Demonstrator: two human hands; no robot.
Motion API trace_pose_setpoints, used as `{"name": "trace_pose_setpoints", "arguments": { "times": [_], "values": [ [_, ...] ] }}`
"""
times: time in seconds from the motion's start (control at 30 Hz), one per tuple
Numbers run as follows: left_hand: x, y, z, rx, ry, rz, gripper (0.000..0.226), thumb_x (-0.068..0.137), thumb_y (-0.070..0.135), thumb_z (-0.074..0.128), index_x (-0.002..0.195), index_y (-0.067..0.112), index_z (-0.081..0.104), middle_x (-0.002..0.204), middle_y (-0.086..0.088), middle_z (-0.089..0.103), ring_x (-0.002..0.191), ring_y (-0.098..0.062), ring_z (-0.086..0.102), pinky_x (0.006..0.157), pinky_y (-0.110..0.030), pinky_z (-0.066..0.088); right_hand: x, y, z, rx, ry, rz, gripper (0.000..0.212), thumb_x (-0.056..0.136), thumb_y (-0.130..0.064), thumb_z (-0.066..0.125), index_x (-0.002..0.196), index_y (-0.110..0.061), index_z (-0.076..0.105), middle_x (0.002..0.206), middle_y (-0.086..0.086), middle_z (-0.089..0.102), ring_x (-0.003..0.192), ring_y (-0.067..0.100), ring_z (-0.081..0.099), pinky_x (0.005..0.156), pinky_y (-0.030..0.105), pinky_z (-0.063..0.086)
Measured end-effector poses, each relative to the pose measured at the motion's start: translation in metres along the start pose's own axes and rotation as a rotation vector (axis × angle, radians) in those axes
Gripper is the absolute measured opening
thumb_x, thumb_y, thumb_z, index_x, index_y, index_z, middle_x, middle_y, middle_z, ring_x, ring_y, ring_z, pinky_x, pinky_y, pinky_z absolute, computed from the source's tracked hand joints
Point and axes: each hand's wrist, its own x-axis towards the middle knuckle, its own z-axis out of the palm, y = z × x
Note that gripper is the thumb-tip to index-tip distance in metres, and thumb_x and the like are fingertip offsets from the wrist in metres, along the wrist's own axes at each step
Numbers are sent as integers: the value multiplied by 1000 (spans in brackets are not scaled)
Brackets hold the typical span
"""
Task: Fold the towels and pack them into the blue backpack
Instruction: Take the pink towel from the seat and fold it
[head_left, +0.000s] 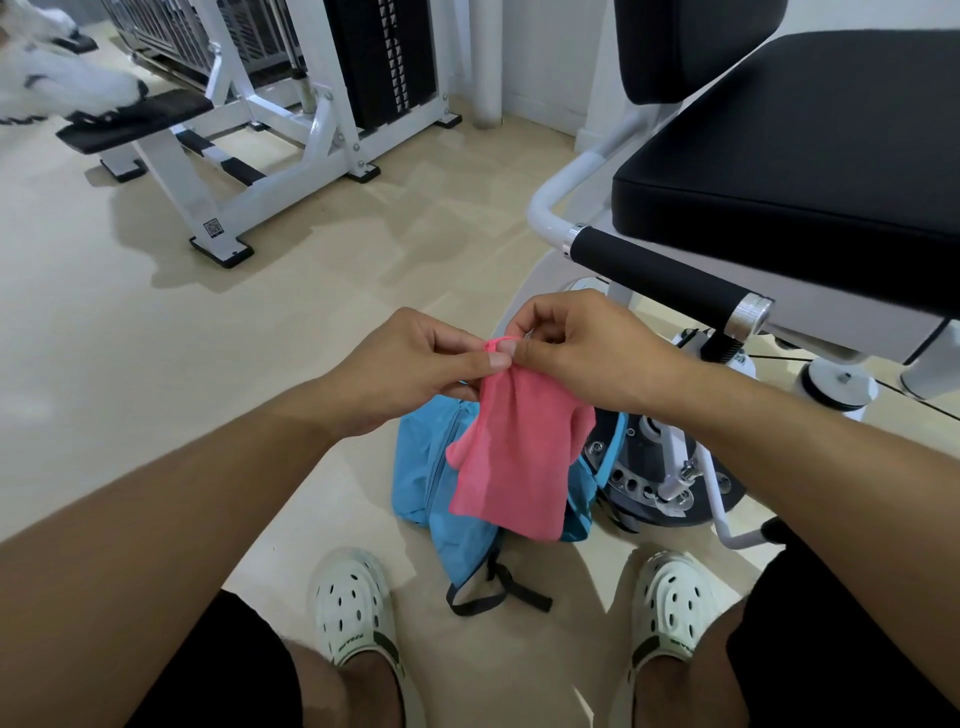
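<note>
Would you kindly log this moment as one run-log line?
left hand: pinches pink towel top | right hand: pinches same edge | towel: hangs above blue backpack | backpack: on floor

head-worn view, looking down, close

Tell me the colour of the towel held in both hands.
Pink; the towel shows clearly in the head view.

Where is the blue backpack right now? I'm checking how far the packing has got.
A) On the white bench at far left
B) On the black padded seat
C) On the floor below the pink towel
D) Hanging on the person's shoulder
C: the blue backpack lies on the floor between the feet, under the pink towel that both hands pinch at its top.
</note>
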Motion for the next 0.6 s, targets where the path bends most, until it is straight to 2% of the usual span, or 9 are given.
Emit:
{"name": "trace_pose_setpoints", "arguments": {
  "times": [0.1, 0.2, 0.27, 0.37, 0.47, 0.6],
  "values": [
    [-1, 1, -3, 17, 1, 9, 32, 87, 32, 72, 104, 6, 80, 100, -9, 79, 99, -21, 75, 95, -35, 58, 0, 1, -1, 19, 0, 19, 11, 94, -34, 70, 87, -25, 70, 75, -6, 73, 59, -1, 60, 57, 13, 43],
    [2, 0, -8, 41, 44, 34, 19, 96, 18, 66, 94, 2, 77, 96, -10, 77, 93, -25, 74, 96, -44, 57, 1, 3, -3, 55, -22, 25, 11, 88, -28, 78, 92, -22, 71, 85, -3, 76, 77, 8, 71, 75, 27, 58],
    [4, 0, -12, 68, 61, 48, 20, 99, 13, 62, 87, 0, 71, 86, -12, 70, 82, -22, 66, 96, -50, 55, 2, 4, -3, 45, -42, 33, 18, 83, -24, 83, 97, -22, 71, 88, -2, 77, 82, 11, 73, 85, 36, 60],
    [2, 5, -14, 140, 47, 92, 17, 95, 20, 65, 86, 8, 72, 86, -22, 68, 79, -17, 60, 84, -39, 53, 3, 7, -1, 30, -84, 44, 25, 81, -24, 86, 101, -27, 71, 90, -4, 77, 84, 11, 74, 88, 41, 59],
    [-2, 11, -16, 234, 23, 135, 13, 97, 15, 66, 89, 16, 76, 91, -13, 75, 78, -8, 63, 77, -20, 47, 4, 9, 1, 18, -121, 37, 26, 81, -27, 85, 101, -32, 70, 88, -6, 78, 84, 6, 74, 91, 40, 58],
    [-3, 9, -20, 287, -31, 165, 12, 97, 14, 66, 99, 17, 78, 96, -4, 78, 91, -21, 72, 86, -29, 53, 5, 8, 3, -2, -196, 34, 25, 82, -31, 84, 102, -35, 69, 87, -10, 78, 82, 4, 73, 92, 39, 57]
  ]
}}
